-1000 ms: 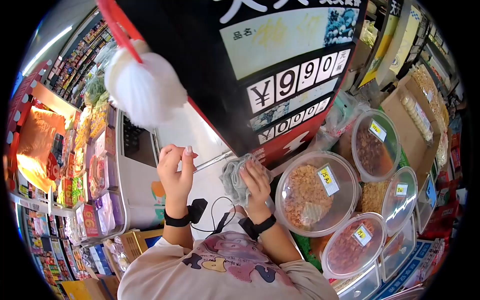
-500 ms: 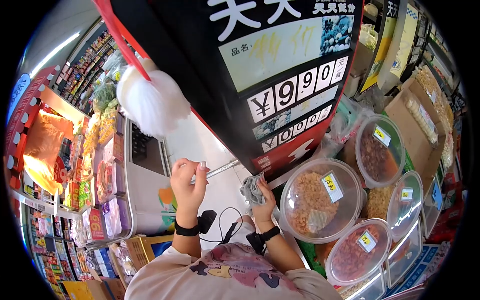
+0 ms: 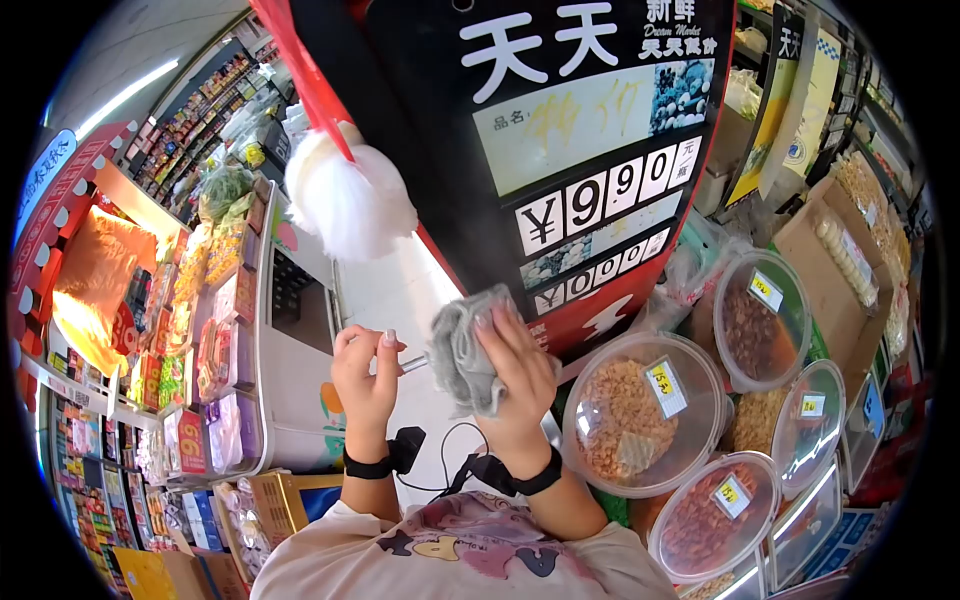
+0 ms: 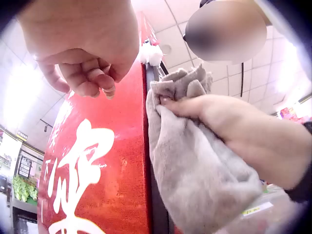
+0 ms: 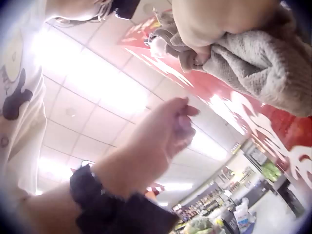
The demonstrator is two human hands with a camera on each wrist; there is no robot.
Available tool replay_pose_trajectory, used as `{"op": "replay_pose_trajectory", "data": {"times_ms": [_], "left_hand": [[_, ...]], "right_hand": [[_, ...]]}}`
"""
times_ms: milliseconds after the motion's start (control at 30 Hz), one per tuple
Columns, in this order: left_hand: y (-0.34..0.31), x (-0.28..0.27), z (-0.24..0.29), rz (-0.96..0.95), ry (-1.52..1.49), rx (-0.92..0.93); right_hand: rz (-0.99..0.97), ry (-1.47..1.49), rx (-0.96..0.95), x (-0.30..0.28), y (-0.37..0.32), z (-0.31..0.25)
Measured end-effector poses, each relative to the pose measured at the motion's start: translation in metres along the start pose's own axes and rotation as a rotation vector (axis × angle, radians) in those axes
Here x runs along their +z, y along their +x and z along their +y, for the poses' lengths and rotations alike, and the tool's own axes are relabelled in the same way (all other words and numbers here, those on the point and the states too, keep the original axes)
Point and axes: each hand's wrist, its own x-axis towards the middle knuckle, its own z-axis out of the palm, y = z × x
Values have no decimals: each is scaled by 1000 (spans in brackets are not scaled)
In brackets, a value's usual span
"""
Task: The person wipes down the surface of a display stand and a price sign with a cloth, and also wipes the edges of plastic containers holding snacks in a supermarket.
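A grey cloth (image 3: 462, 358), bunched up in folds, is gripped by my right hand (image 3: 522, 385), which is raised in front of the tall black and red price sign (image 3: 600, 130). In the left wrist view the thumb presses into the folds of the cloth (image 4: 195, 161), and its lower part hangs down beside the red side panel (image 4: 114, 146). My left hand (image 3: 365, 380) is held up a little to the left, with loosely curled fingers and nothing in them. Between the two hands there is a gap.
A white fluffy ball (image 3: 350, 200) hangs on a red ribbon at the sign's left edge. Lidded tubs of food (image 3: 640, 415) stand close to the right arm. Packaged goods (image 3: 215, 345) fill shelves on the left, beside a white counter (image 3: 295, 400).
My right hand has dropped from the sign and then come up again with the cloth, now larger in the head view. The left hand stays raised with little change.
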Motion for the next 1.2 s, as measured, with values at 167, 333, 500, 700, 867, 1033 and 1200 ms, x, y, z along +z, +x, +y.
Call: {"op": "replay_pose_trajectory", "data": {"times_ms": [167, 333, 500, 700, 867, 1033, 1200], "left_hand": [[-4, -5, -13, 81, 16, 13], [-4, -14, -23, 55, 54, 83], [-12, -12, -46, 32, 16, -50], [-3, -17, -32, -52, 44, 105], [-7, -8, -30, 61, 53, 31], [-2, -17, -1, 46, 38, 49], [19, -36, 22, 173, -166, 95]], "right_hand": [[17, -5, -172, -4, 61, -30], [54, -121, -305, -3, 94, -47], [-17, -166, -421, 0, 96, -48], [-64, -175, -464, -4, 93, -46], [67, -138, -300, -14, 78, -38], [19, -136, -275, -24, 80, -37], [-81, -133, -253, -26, 69, -32]]}}
